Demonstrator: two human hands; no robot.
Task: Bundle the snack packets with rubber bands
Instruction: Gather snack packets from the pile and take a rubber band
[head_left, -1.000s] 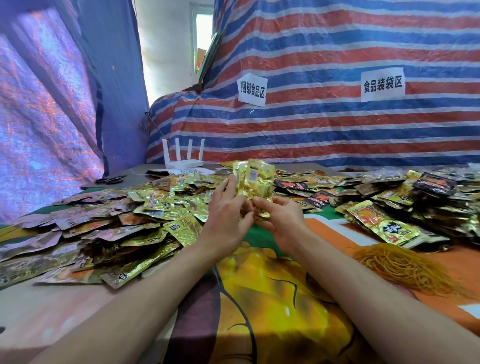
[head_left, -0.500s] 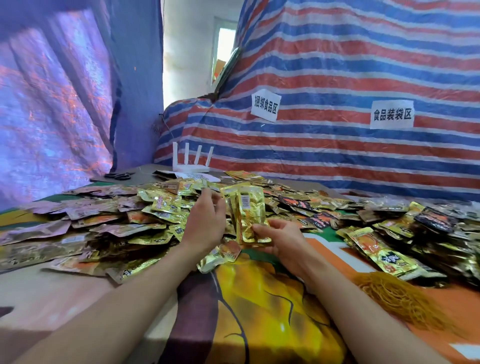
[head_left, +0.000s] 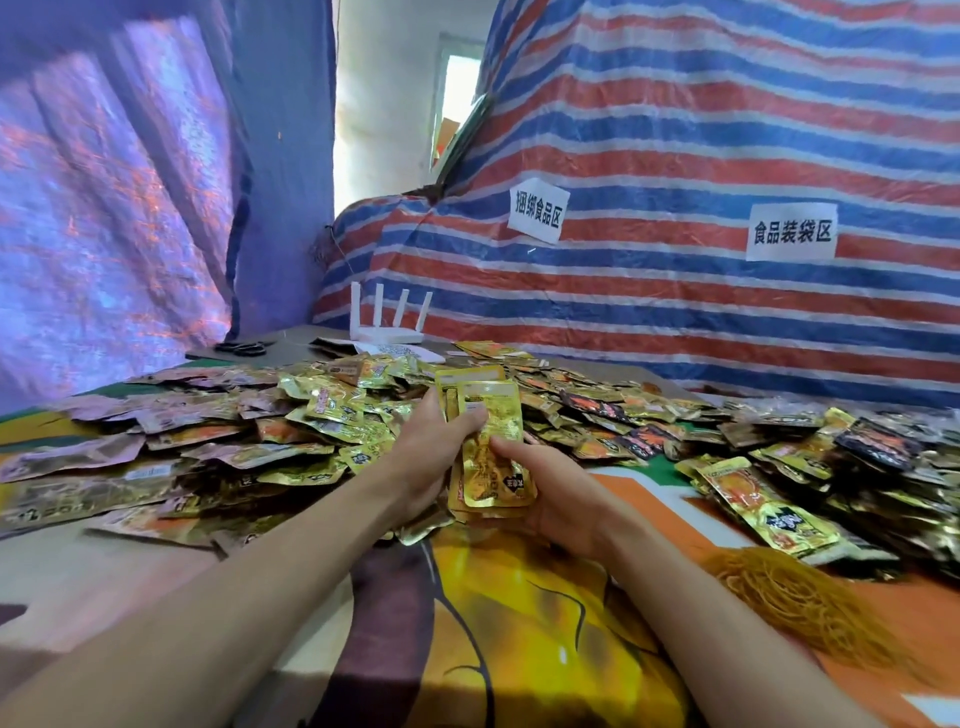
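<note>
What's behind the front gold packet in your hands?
More gold packets, their top edges peeking out at the upper left. The left hand and right hand grip them together. The front packet and both hands cover the rest, so the count is unclear.

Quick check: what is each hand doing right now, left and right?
Left hand: grips the stack of gold packets near its top.
Right hand: holds the same stack near its bottom, thumb on the front.

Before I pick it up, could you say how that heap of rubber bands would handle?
The heap of rubber bands is loose strands, so it probably sags and sheds bands when lifted. Low and tangled, it likely drags, not rolls.
</note>
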